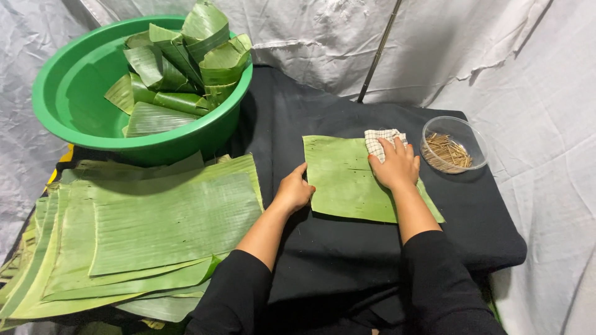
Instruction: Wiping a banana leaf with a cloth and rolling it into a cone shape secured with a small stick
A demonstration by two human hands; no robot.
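Pressing checked cloth (380,141) on smooth banana leaf (347,177), right hand (395,166), left hand (294,191) steadying edge

Makeshift food-prep corner: banana leaves (155,229), sheet backdrop (546,93)
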